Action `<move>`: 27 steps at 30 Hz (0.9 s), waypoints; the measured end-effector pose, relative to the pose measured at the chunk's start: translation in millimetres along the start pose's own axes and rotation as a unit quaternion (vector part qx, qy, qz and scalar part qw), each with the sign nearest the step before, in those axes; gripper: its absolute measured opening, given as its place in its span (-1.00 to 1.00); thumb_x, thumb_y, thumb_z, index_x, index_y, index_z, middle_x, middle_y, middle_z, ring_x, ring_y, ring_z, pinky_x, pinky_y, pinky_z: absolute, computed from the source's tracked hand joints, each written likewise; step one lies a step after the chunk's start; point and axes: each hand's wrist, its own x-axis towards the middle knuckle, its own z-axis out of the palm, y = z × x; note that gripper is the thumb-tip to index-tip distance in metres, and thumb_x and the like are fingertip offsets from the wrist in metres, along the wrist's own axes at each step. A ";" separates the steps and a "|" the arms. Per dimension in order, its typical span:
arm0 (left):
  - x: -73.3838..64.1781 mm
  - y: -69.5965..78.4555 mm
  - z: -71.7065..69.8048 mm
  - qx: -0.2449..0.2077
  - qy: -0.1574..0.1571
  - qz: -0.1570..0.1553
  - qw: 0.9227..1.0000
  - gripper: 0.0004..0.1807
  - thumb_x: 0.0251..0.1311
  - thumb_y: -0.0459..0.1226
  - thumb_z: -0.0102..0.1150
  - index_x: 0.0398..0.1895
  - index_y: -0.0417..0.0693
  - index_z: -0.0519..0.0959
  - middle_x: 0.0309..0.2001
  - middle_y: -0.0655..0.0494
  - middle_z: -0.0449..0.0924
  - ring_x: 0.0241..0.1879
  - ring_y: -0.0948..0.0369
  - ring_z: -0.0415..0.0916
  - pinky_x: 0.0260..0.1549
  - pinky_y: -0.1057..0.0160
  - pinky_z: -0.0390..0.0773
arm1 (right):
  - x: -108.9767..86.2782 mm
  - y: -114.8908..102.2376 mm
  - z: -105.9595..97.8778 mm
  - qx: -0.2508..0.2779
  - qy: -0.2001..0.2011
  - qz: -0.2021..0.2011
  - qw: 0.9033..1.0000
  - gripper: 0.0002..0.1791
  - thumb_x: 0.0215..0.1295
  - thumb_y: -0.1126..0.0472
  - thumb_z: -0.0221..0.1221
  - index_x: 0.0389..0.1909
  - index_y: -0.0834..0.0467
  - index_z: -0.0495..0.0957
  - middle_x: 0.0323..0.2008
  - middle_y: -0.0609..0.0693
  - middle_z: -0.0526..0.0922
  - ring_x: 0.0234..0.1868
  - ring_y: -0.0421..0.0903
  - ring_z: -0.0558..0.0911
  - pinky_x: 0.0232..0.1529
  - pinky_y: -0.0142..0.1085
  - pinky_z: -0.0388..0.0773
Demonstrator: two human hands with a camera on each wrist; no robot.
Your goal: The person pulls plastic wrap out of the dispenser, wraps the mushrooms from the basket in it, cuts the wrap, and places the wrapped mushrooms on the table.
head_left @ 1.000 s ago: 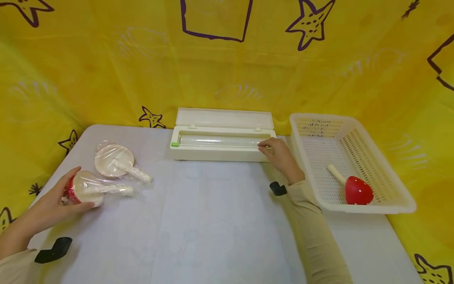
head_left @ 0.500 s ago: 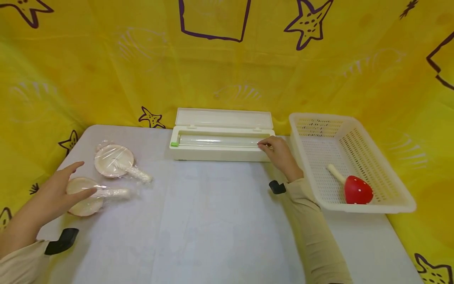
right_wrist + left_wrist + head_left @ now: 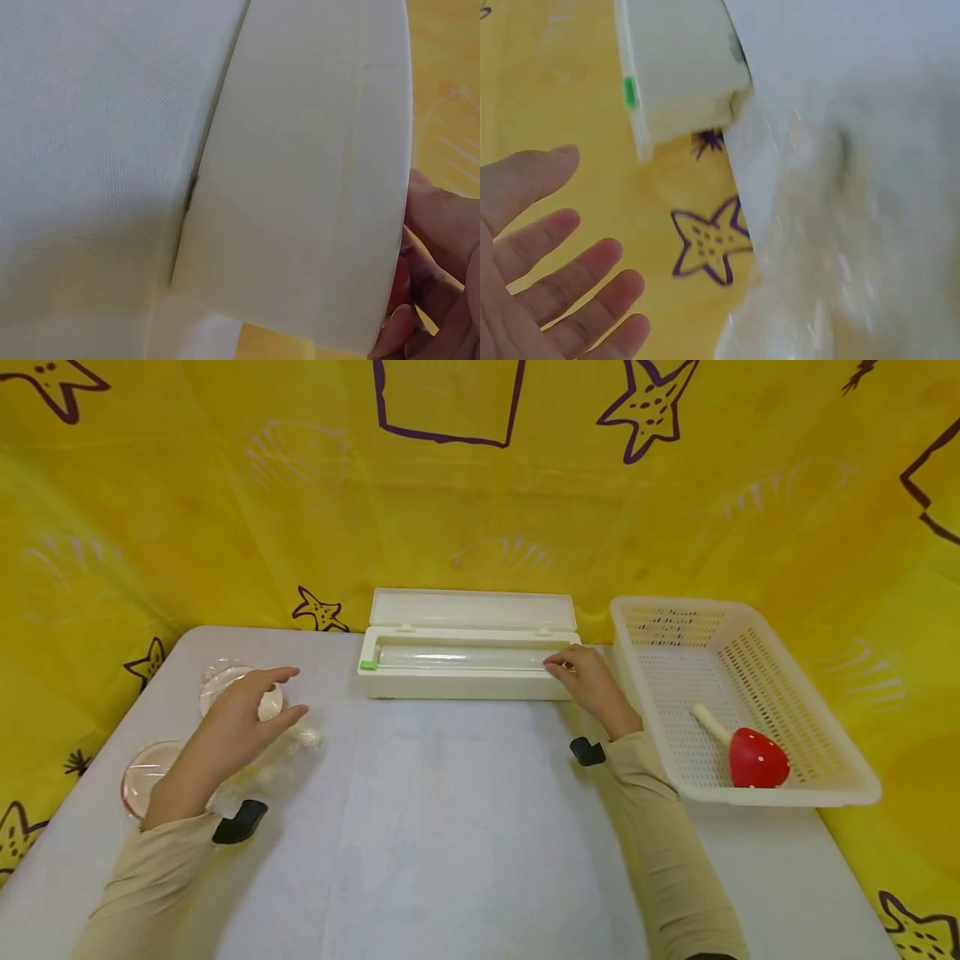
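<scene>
At the back of the table stands a white cling film dispenser (image 3: 465, 686) with its lid raised. A roll of cling film (image 3: 457, 657) lies in it. My right hand (image 3: 592, 687) is at the dispenser's right end, thumb and forefinger pinching the film's edge. My left hand (image 3: 228, 731) is in the air with fingers spread, holding nothing. Below it, partly hidden by hand and sleeve, lie two film-wrapped mushroom-shaped things, a far one (image 3: 217, 683) and a near one (image 3: 142, 777). In the left wrist view, blurred clear wrapping (image 3: 810, 255) shows beside the fingers.
A white plastic basket (image 3: 660, 752) stands on the right with a red, white-dotted mushroom-shaped thing (image 3: 757, 758) in it, its cream handle pointing back left. Behind the white table (image 3: 450, 827) hangs a yellow patterned cloth (image 3: 480, 510).
My left hand has let go of the near wrapped mushroom-shaped thing, leaving it on the table, and has moved right and away from me. My right hand stays at the dispenser.
</scene>
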 end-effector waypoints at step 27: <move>94.3 41.5 66.8 0.025 -0.017 0.090 0.995 -0.56 0.36 -0.21 0.18 0.22 -0.25 0.51 0.21 -0.22 0.55 0.22 -0.19 0.36 0.25 -0.25 0.25 | 0.4 0.1 4.1 0.004 0.004 0.021 1.000 -0.79 0.40 0.33 0.14 -0.16 0.42 0.64 -0.26 0.30 0.65 -0.17 0.17 0.57 -0.05 -0.01 0.51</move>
